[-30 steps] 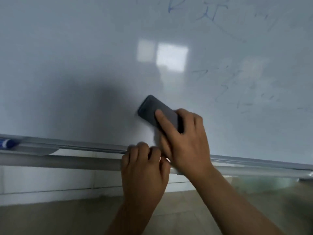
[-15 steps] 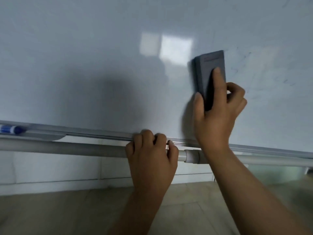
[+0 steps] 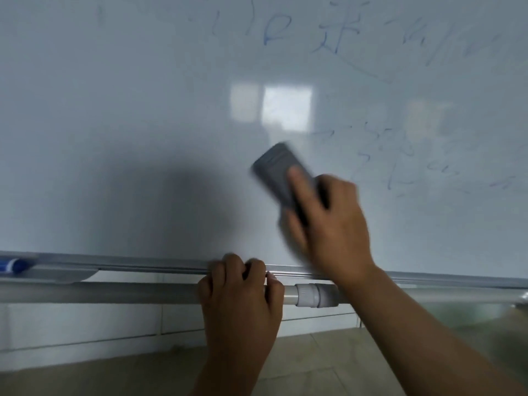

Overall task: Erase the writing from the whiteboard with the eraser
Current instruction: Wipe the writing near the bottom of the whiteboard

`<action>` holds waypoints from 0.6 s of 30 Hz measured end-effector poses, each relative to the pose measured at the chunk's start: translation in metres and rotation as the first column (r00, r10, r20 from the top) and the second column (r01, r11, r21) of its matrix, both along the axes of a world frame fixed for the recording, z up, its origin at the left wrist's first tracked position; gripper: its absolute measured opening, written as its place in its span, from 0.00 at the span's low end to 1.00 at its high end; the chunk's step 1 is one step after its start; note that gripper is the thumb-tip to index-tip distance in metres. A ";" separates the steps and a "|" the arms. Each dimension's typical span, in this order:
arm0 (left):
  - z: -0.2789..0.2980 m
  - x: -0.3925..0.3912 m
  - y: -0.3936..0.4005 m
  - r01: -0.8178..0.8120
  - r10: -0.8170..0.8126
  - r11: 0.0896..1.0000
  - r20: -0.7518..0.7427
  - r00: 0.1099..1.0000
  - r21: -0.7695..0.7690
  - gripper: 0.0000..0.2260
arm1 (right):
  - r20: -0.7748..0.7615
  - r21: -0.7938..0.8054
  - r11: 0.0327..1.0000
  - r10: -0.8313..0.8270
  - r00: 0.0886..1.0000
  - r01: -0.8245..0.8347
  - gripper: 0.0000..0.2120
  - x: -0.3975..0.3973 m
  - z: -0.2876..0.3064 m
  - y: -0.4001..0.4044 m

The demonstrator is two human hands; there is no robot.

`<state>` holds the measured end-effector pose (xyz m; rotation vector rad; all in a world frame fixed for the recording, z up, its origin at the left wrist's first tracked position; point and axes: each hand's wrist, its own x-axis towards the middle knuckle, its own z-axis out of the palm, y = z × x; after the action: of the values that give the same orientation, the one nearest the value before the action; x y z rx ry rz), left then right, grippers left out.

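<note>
At the far left, a blue-capped marker [image 3: 10, 265] lies in the grey metal tray [image 3: 65, 274] under the glossy white whiteboard [image 3: 114, 124], as it did in the earlier views. Further right, the left hand [image 3: 243, 295] keeps its fingers curled over the board's lower aluminium rail [image 3: 157, 267], just above the grey horizontal pipe [image 3: 114, 292], steadying the person; it has not shifted.

The change is in the right hand [image 3: 328, 224]. Half a second ago it held the dark grey rectangular eraser [image 3: 281, 175] upright and higher on the board; now the eraser is tilted up-left, lower, pressed flat against the surface and smeared by motion, the fingers gripping it with the index finger laid along its back. The hand appears to be sweeping back and forth across one patch.

To the right, faint blue writing [image 3: 400, 155] remains, and bolder blue strokes [image 3: 337, 32] sit along the top. The job therefore looks partly done, with the next strokes needed rightward and upward.
</note>
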<state>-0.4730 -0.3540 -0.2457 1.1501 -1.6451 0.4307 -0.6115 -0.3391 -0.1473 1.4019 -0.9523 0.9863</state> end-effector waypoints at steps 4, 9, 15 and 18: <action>0.001 -0.002 0.002 -0.002 0.002 1.000 -0.017 1.000 0.022 0.11 | 0.401 -0.112 0.988 0.143 0.905 -0.107 0.26 0.016 0.005 -0.002; 0.000 -0.001 0.003 0.014 -0.013 0.999 -0.038 0.999 0.036 0.11 | -0.137 0.016 1.000 0.012 0.990 -0.010 0.23 0.003 -0.001 -0.002; -0.002 -0.002 0.003 0.008 -0.004 0.998 -0.062 0.998 0.066 0.10 | 0.201 -0.025 0.994 0.113 0.973 -0.110 0.25 0.019 -0.001 -0.004; -0.002 -0.004 0.003 0.004 0.002 0.997 -0.068 0.998 0.078 0.11 | -0.171 0.024 1.000 0.005 0.985 -0.001 0.23 -0.005 0.005 0.002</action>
<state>-0.4768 -0.3505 -0.2481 1.2087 -1.6148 0.3255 -0.6164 -0.3369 -0.1424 1.4826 -0.8365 0.8446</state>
